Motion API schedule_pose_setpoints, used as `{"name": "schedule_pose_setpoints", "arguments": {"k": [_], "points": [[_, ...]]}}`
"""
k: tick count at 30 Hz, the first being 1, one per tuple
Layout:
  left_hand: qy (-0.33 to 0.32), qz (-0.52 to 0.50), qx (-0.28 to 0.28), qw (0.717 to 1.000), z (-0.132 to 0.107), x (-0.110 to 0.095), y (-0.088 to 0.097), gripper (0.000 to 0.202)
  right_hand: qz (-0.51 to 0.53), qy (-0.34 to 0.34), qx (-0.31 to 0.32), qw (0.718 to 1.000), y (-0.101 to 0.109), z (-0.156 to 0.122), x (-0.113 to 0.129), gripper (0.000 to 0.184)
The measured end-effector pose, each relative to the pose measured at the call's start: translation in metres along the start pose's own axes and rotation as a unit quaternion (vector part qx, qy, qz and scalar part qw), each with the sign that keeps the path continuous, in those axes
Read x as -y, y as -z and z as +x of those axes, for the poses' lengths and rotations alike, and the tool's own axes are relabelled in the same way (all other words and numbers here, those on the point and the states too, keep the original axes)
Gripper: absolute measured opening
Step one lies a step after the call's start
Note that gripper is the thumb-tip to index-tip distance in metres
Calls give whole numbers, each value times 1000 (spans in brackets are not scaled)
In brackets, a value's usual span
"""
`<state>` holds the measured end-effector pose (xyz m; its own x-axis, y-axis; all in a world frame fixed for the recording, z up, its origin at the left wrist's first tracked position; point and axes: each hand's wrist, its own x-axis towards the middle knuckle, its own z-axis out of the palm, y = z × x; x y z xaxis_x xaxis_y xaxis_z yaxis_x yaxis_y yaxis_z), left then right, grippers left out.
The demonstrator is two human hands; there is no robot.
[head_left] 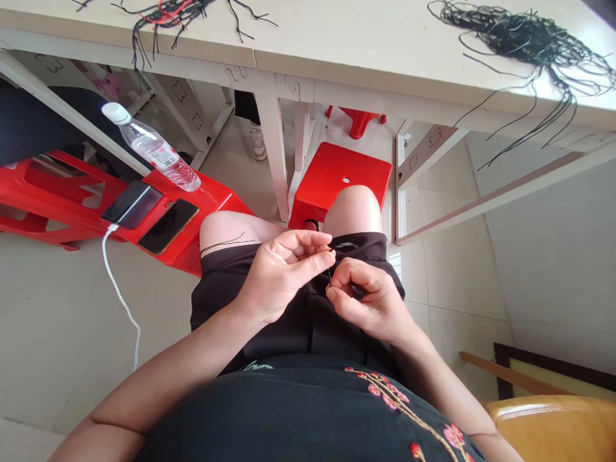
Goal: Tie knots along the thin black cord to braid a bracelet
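Both my hands meet over my lap, above black shorts. My left hand (283,273) is closed in a pinch, thumb and forefinger pressed together at a thin black cord (329,277). My right hand (368,298) is curled shut, pinching the same short cord from below. The cord stands nearly upright between the two sets of fingertips. A loose black strand (226,244) lies across my left thigh.
A white table edge (337,77) runs across the top with a pile of black cords (520,38) at right and black and red cords (168,16) at left. A red stool (341,176) stands ahead; a red stool on the left holds a water bottle (154,151) and two phones (149,215).
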<state>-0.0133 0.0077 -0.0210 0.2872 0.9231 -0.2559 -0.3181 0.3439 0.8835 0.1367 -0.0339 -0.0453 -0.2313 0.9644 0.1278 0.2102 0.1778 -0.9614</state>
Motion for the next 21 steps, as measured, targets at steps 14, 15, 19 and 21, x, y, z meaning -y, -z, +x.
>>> {"name": "schedule_pose_setpoints", "arguments": {"k": [14, 15, 19, 21], "points": [[-49, 42, 18, 998, -25, -16, -2, 27, 180, -56, -66, 980, -21, 4, 15, 25], [-59, 62, 14, 996, -31, -21, -3, 26, 176, -46, -62, 981, -24, 5, 19, 26], [-92, 102, -22, 990, -54, -34, -3, 25, 158, 4, -51, 986, -35, 3, 37, 30], [-111, 96, -29, 989, -62, -34, -2, 25, 163, 29, -46, 985, -41, 2, 42, 31]]}}
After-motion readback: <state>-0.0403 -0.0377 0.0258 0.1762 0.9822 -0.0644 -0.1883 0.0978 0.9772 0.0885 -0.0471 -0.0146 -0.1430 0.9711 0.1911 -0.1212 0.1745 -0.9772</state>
